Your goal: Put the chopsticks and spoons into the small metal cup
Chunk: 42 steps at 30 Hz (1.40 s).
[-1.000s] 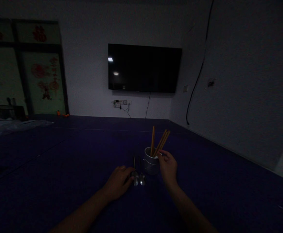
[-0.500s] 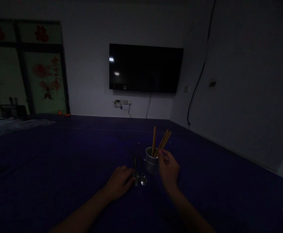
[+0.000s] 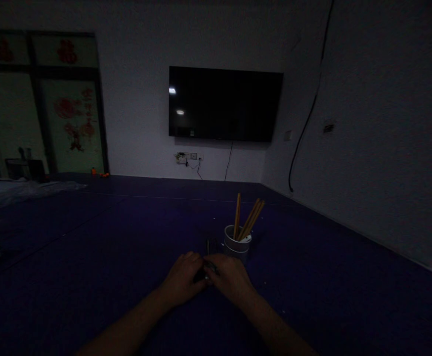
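Note:
My left hand (image 3: 184, 276) is low over the purple surface, its fingers curled and its thumb pointing inward; what lies under the fingertips is hidden. Against it comes my right hand (image 3: 231, 278), thumb and fingers closed at the bowl end of a metal spoon (image 3: 212, 267). Dark utensil handles (image 3: 210, 243) stretch away beyond both hands. Just behind the right hand stands a light metal cup (image 3: 237, 245) with several wooden chopsticks (image 3: 251, 220) leaning in it. A small white piece shows inside the cup's rim.
The broad purple surface (image 3: 145, 222) reaches to the wall. Clear plastic sheeting (image 3: 30, 190) lies at the far left, and small orange objects (image 3: 103, 174) sit near the glass door (image 3: 71, 123). A television (image 3: 225, 104) hangs on the wall. The room is dim.
My right hand has left the cup's rim and moved left and down to the spoons, meeting my left hand. The chopsticks stay in the cup. My left hand has barely moved.

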Motion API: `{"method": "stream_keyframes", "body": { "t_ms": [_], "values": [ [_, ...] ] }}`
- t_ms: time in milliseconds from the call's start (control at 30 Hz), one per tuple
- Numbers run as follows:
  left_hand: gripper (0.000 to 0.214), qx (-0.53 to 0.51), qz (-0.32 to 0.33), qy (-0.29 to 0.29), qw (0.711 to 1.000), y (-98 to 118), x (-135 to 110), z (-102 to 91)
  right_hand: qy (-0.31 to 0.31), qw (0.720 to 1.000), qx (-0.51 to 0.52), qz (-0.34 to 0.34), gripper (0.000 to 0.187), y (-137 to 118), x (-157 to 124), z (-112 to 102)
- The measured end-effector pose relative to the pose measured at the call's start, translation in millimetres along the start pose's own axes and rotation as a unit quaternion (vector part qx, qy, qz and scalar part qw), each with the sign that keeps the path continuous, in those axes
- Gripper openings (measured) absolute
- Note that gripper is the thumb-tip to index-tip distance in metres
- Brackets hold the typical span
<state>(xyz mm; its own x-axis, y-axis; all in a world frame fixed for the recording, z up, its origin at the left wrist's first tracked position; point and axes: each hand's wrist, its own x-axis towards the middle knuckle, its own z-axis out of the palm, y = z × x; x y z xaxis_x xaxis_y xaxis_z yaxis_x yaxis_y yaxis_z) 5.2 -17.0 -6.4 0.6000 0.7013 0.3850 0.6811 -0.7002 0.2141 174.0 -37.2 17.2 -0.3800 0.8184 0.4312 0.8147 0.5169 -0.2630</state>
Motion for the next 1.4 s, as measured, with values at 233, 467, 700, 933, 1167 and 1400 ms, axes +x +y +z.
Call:
{"method": "stream_keyframes", "body": {
  "t_ms": [233, 467, 700, 933, 1167, 1400],
  "values": [
    [0.024, 0.006, -0.015, -0.019, 1.0, -0.4, 0.6, -0.5, -0.049, 0.998, -0.025, 0.027, 0.027, -3.4, -0.7, -1.0],
    [0.022, 0.014, -0.031, -0.027, 0.999, 0.9, 0.8, -2.3, -0.048, 0.997, -0.046, 0.036, 0.021, -2.0, 0.1, 0.6],
    [0.023, 0.016, -0.036, -0.027, 0.999, 2.5, 0.8, -2.6, -0.046, 0.997, -0.046, 0.041, 0.022, 0.8, -0.5, 2.6],
    [0.025, 0.015, -0.035, -0.027, 0.999, 1.5, 2.2, -1.8, -0.056, 0.996, -0.04, 0.058, 0.019, 0.9, 0.7, 2.1],
    [0.025, 0.016, -0.039, -0.031, 0.999, 3.4, 1.9, -4.6, -0.067, 0.995, -0.021, 0.069, 0.022, 2.0, 1.8, 2.5],
    [0.026, 0.014, -0.038, -0.027, 0.999, 1.4, 2.3, -2.1, -0.048, 0.996, 0.005, 0.073, 0.03, 5.3, 0.2, 6.6]
  ]
}}
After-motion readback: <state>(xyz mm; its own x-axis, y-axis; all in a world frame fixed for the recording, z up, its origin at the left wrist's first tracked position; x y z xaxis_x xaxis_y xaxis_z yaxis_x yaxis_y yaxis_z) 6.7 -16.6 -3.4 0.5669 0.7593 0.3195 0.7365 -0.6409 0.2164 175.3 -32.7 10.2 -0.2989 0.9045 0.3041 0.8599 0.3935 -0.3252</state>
